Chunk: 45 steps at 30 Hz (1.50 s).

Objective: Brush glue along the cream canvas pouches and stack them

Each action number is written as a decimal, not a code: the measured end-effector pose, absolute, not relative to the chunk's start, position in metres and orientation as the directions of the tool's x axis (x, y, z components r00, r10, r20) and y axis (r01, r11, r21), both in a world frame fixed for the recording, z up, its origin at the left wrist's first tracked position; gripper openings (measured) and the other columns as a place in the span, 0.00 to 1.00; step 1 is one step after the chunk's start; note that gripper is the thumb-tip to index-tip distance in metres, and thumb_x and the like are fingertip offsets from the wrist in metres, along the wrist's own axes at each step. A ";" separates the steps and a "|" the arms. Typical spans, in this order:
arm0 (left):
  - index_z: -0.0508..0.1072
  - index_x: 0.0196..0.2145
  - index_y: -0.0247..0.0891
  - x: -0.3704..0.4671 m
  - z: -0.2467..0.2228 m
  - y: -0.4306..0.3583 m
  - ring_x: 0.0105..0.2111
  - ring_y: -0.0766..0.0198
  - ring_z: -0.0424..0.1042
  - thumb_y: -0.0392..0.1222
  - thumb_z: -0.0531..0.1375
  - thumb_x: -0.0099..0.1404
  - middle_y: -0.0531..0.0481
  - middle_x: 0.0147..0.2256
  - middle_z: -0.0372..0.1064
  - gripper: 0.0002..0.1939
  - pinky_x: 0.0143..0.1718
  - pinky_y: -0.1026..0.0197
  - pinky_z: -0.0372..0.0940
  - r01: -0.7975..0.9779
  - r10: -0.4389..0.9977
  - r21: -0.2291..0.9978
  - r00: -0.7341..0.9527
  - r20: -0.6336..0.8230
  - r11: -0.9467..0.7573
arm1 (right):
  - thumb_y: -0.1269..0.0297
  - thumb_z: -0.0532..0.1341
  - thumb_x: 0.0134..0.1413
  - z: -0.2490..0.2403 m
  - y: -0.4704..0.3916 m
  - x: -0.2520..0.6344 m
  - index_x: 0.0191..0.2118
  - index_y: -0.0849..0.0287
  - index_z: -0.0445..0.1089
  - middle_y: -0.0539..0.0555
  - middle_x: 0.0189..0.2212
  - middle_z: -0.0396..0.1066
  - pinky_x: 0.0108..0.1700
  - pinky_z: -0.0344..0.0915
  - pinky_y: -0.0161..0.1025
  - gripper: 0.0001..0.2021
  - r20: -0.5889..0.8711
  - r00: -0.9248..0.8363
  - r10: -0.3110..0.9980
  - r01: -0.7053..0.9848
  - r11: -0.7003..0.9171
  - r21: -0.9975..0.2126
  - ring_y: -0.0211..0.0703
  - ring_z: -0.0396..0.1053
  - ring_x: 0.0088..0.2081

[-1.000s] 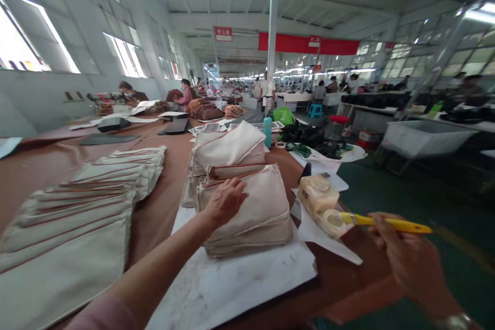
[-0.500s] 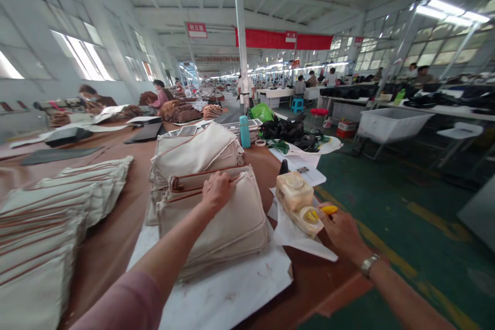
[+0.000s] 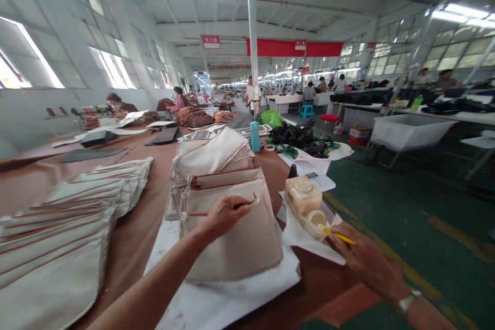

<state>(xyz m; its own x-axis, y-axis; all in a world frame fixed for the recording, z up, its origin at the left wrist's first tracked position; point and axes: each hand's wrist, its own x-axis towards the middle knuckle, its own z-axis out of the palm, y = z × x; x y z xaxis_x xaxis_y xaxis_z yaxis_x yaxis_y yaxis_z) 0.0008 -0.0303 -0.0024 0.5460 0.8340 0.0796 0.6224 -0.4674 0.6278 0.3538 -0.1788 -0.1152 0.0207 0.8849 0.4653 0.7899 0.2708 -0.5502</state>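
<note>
My left hand (image 3: 228, 215) pinches the upper right corner of the top beige fabric piece (image 3: 235, 250), one of a stack with brown-edged openings. This stack rests on a white sheet (image 3: 270, 284). In my right hand (image 3: 361, 252) is a slim yellow-handled brush (image 3: 343, 237), held between thumb and fingers. Its tip is at the rim of a cut-open, yellowish plastic container (image 3: 303, 193), beside the stack on white paper (image 3: 296, 234); the bristles are hard to make out. A second beige stack (image 3: 212, 152) lies just behind.
Overlapping beige pieces (image 3: 73, 227) fan out along the left of the brown table (image 3: 127, 237). Behind the stacks stand a turquoise bottle (image 3: 254, 137) and a tape roll (image 3: 269, 148). Black material (image 3: 297, 136) lies at the back right. Co-workers sit farther off.
My left hand has moved from the stack's top edge towards its right corner, and the top piece lies flatter. The brush handle in my right hand now slants down to the right. The view shifted.
</note>
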 end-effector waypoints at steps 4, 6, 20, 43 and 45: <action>0.80 0.40 0.36 -0.012 0.008 -0.066 0.35 0.61 0.71 0.47 0.58 0.66 0.49 0.35 0.75 0.15 0.35 0.66 0.61 0.429 0.805 0.798 0.583 0.114 -0.423 | 0.51 0.56 0.65 -0.093 -0.201 0.349 0.41 0.54 0.74 0.55 0.39 0.74 0.41 0.68 0.42 0.15 0.504 0.197 0.841 0.758 0.196 -0.622 0.51 0.73 0.39; 0.81 0.39 0.37 -0.016 0.012 -0.083 0.36 0.61 0.71 0.47 0.59 0.66 0.49 0.35 0.74 0.14 0.36 0.66 0.62 0.408 0.794 0.800 0.593 0.134 -0.439 | 0.47 0.58 0.63 -0.071 -0.211 0.336 0.41 0.56 0.74 0.54 0.32 0.73 0.32 0.68 0.39 0.17 0.501 0.406 0.764 0.665 0.129 -0.736 0.49 0.72 0.31; 0.81 0.32 0.37 -0.019 0.021 -0.154 0.27 0.68 0.67 0.45 0.63 0.62 0.50 0.29 0.68 0.09 0.28 0.67 0.60 0.371 0.803 0.777 0.530 0.272 -0.508 | 0.48 0.66 0.60 0.007 -0.235 0.210 0.35 0.61 0.72 0.50 0.20 0.64 0.20 0.58 0.31 0.18 0.408 0.520 0.751 0.122 0.408 -0.905 0.38 0.61 0.21; 0.74 0.44 0.41 -0.044 -0.021 -0.199 0.41 0.61 0.72 0.29 0.61 0.66 0.50 0.41 0.77 0.11 0.50 0.55 0.63 0.444 0.179 -0.168 0.638 0.749 -0.880 | 0.51 0.69 0.57 -0.002 -0.287 0.234 0.37 0.61 0.73 0.49 0.21 0.61 0.20 0.55 0.30 0.16 0.255 0.676 0.692 -0.035 0.375 -0.926 0.36 0.57 0.21; 0.74 0.45 0.41 -0.046 -0.029 -0.210 0.42 0.61 0.73 0.28 0.62 0.64 0.50 0.41 0.77 0.13 0.54 0.54 0.61 0.446 0.159 -0.164 0.603 0.782 -0.880 | 0.53 0.69 0.57 -0.002 -0.296 0.236 0.37 0.61 0.73 0.49 0.21 0.62 0.20 0.55 0.28 0.15 0.213 0.684 0.698 -0.076 0.359 -0.930 0.35 0.56 0.22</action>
<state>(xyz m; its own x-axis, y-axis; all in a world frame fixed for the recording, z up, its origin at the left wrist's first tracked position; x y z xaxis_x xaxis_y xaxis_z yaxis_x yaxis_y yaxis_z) -0.0459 -0.2101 -0.0288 0.6030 0.1594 0.7816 0.4457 -0.8799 -0.1645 0.2357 -0.2958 -0.0016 0.6840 0.6975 0.2135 -0.0758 0.3590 -0.9303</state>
